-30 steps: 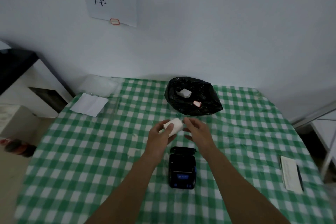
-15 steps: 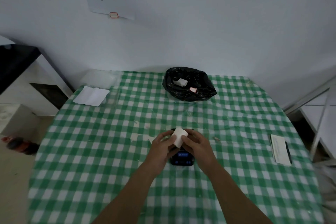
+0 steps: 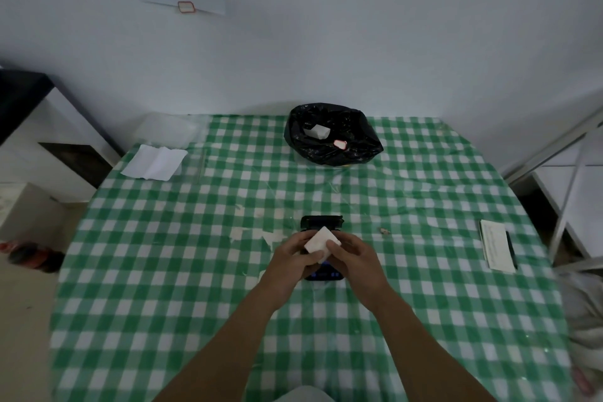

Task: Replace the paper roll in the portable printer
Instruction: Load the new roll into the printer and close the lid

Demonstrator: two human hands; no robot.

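Both hands meet over the middle of the tabletop (image 3: 163, 271), a little nearer the near edge than the far one, and share one white paper roll (image 3: 321, 242). The left hand (image 3: 293, 259) is closed on the roll from the left, fingers curled round its side; the right hand (image 3: 354, 258) is closed on it from the right, with fingertips on its lower right edge. The roll is tilted: a flat pale face looks up and toward the left, and its long axis appears to run from near-left to far-right, though the hands cover too much to be sure.

Directly beneath the hands lies the black portable printer (image 3: 321, 223), its long axis running from the near edge toward the far edge. Its far end shows as an open dark lid or bay just beyond the roll; its near end, with a faint blue strip, peeks out below the hands. The roll is just above the printer, and whether they touch cannot be told.

Open cloth lies on every side of the hands. At the far edge, past the printer, sits a black bin bag (image 3: 332, 137) holding a white scrap and a pink-edged label. A folded white sheet (image 3: 155, 162) lies near the far-left corner, and a notepad (image 3: 496, 250) with a dark pen lies beside the right edge, well apart from the hands.
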